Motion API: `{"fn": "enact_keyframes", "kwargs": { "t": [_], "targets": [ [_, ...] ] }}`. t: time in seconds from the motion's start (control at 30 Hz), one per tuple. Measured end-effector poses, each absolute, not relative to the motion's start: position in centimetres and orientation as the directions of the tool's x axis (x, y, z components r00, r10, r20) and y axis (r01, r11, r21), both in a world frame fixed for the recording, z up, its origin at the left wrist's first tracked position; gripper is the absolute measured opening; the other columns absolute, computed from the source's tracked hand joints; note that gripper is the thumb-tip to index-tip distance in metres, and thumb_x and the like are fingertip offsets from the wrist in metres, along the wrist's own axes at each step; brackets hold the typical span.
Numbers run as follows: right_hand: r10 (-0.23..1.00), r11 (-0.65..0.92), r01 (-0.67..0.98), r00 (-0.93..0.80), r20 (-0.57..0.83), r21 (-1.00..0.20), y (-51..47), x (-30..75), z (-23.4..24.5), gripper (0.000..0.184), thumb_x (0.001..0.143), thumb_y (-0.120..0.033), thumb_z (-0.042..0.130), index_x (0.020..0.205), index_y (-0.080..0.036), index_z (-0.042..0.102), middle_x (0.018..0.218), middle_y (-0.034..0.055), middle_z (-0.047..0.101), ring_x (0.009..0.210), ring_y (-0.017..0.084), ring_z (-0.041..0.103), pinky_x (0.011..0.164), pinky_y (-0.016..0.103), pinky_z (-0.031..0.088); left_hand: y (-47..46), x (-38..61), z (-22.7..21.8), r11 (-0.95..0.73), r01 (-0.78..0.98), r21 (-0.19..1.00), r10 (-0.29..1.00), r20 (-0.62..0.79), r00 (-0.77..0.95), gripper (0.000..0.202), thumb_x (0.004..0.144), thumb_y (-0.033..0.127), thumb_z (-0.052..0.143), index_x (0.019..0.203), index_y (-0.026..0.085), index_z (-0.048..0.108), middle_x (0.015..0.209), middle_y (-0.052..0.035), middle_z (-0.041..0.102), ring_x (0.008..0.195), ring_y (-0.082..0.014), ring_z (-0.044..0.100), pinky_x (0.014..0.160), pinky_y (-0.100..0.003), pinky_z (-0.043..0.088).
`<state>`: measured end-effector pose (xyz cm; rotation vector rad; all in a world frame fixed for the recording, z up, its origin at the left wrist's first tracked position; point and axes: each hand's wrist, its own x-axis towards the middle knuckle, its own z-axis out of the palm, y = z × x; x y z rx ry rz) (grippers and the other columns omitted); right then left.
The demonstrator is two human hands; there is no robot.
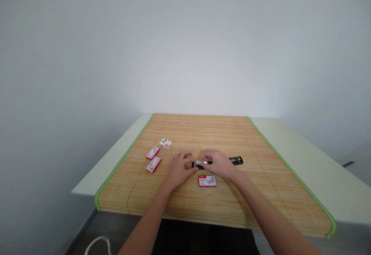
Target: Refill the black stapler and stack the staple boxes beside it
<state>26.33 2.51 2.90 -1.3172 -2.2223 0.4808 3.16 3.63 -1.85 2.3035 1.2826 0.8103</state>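
A black stapler [237, 160] lies opened out flat on the mat, its metal parts showing at both ends. My left hand [179, 170] is at its left end, with thumb and index finger on either side of that end and the other fingers stretched out. Over the stapler's middle, my right hand [218, 163] has its fingertips pinched together beside a shiny metal part; whatever is between them is too small to make out. Just in front of the stapler is a red-and-white staple box [207, 181], lying flat.
Two more red-and-white boxes [152, 153] [153, 164] lie left of my left hand. Behind them stands a small white box [165, 143]. A bamboo mat [203, 129] with green edging covers the middle of the white table [304, 150]. Walls rise behind and beside it.
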Motion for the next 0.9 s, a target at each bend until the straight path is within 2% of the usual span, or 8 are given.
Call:
{"fn": "enact_keyframes", "kwargs": {
  "t": [0.2,0.43,0.73,0.83,0.9],
  "targets": [
    [0.873,0.487,0.716,-0.407,0.268,-0.500,2.2,26.6,3.3,0.008,0.087,-0.029,0.074,0.086,-0.022,0.071,0.085,0.0000,0.065,0.075,0.015,0.059,0.069,0.026,0.041,3.7,3.2,-1.9,-0.492,0.643,0.587,0.869,0.279,0.410,0.034,0.083,0.048,0.078,0.114,0.035,0.075,0.139,-0.0017,0.059,0.129,-0.0286,0.048,0.111,-0.047,0.036],
    [0.863,0.504,0.769,-0.437,0.252,-0.393,1.8,28.0,3.2,0.004,0.087,-0.026,0.073,0.083,-0.026,0.075,0.079,0.0006,0.063,0.081,0.019,0.060,0.071,0.028,0.040,3.8,3.1,-2.3,-0.499,0.627,0.598,0.864,0.292,0.409,0.035,0.083,0.047,0.079,0.115,0.036,0.075,0.136,-0.0011,0.061,0.126,-0.0272,0.050,0.111,-0.045,0.037],
    [0.840,0.541,0.754,-0.465,0.279,-0.372,1.3,26.5,3.3,0.011,0.091,-0.025,0.069,0.081,-0.026,0.075,0.078,0.0020,0.064,0.085,0.021,0.060,0.075,0.031,0.043,3.7,3.2,-2.1,-0.486,0.632,0.603,0.871,0.278,0.404,0.035,0.084,0.051,0.077,0.115,0.034,0.075,0.135,-0.0024,0.061,0.127,-0.0276,0.050,0.110,-0.046,0.037],
    [0.851,0.520,0.750,-0.417,0.319,-0.408,0.9,28.1,4.3,0.010,0.089,-0.028,0.071,0.096,-0.029,0.078,0.087,0.0040,0.068,0.091,0.024,0.061,0.081,0.035,0.047,3.7,3.1,-2.0,-0.490,0.628,0.604,0.869,0.285,0.404,0.035,0.084,0.049,0.078,0.116,0.035,0.075,0.135,-0.0020,0.061,0.127,-0.0276,0.050,0.110,-0.046,0.037],
    [0.866,0.476,0.754,-0.311,0.393,-0.452,0.3,30.7,4.9,0.026,0.088,-0.033,0.073,0.114,-0.031,0.075,0.100,0.0064,0.070,0.100,0.027,0.061,0.092,0.042,0.048,3.6,3.1,-2.0,-0.497,0.626,0.601,0.866,0.294,0.406,0.034,0.084,0.049,0.078,0.115,0.035,0.075,0.135,-0.0014,0.061,0.127,-0.0277,0.050,0.110,-0.046,0.037]
  ]
}}
